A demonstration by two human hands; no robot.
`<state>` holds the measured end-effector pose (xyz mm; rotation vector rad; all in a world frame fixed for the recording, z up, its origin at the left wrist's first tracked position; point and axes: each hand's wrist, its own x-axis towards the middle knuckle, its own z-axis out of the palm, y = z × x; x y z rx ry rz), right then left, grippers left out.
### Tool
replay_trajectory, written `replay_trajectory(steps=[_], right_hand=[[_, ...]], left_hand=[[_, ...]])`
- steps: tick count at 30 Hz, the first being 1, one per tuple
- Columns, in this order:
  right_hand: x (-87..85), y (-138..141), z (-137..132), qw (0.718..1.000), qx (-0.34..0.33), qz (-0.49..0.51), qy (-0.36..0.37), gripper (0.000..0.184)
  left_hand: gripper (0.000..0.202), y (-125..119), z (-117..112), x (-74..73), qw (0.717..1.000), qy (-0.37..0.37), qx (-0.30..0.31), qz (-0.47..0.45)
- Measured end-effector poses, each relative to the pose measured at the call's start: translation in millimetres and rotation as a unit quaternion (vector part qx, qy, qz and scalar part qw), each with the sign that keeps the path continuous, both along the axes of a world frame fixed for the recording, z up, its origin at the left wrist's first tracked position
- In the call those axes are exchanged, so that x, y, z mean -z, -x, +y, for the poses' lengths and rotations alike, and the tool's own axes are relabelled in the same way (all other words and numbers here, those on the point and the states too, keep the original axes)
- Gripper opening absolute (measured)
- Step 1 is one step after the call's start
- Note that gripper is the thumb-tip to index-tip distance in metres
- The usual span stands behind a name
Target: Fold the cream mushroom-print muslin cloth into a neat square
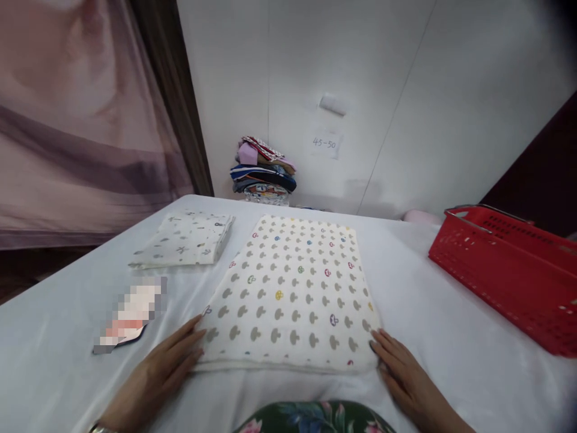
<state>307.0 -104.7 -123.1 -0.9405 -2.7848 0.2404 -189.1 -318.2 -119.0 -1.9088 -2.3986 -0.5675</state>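
Observation:
In front of me a white cloth (288, 282) printed with grey and coloured mushrooms lies folded into a neat rectangle, its layered near edge facing me. My left hand (166, 367) touches its near left corner with fingers stretched out. At the near right corner, the fingertips of my right hand (401, 373) rest on the cloth's side edge, fingers extended. Neither hand grips the fabric visibly. A second folded cloth (183, 237), white with small grey prints, lies at the back left. Closer to me on that side is a flat, pixelated object (130, 316) with a dark edge.
A white-covered table (401, 270) carries everything. On the right stands a red plastic basket (505, 270) with a handle. Behind the table is a stack of folded clothes (264, 168) against a white wall bearing a paper marked 45-50 (325, 143). A pink curtain (81, 120) hangs at left.

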Motion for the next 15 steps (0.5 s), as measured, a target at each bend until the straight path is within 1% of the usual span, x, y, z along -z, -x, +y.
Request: replay_trajectory(steps=[2, 5, 7, 10, 13, 15], right_hand=[[-3.2, 0, -2, 1.000, -0.002, 0.004, 0.004, 0.048], [-5.7, 3, 0, 1.000, -0.004, -0.002, 0.005, 0.047], [-7.4, 4, 2, 1.000, -0.007, -0.011, 0.010, 0.049], [-12.7, 7, 4, 0.999, -0.018, -0.023, 0.017, 0.052], [-18.8, 10, 7, 0.999, -0.036, -0.035, 0.012, 0.056], [-20.3, 12, 9, 0.998, -0.042, -0.046, 0.007, 0.058]], left_hand=[[0.043, 4, -7, 2.5, 1.000, 0.010, 0.024, -0.003], [0.045, 9, -11, 6.0, 0.997, 0.025, 0.067, -0.007], [0.045, 11, -10, 7.7, 0.997, 0.024, 0.077, -0.005], [0.046, 12, -8, 10.8, 0.997, 0.023, 0.077, 0.011], [0.049, 11, -5, 13.0, 0.997, 0.019, 0.064, 0.035], [0.050, 7, -2, 11.9, 0.997, 0.019, 0.051, 0.051]])
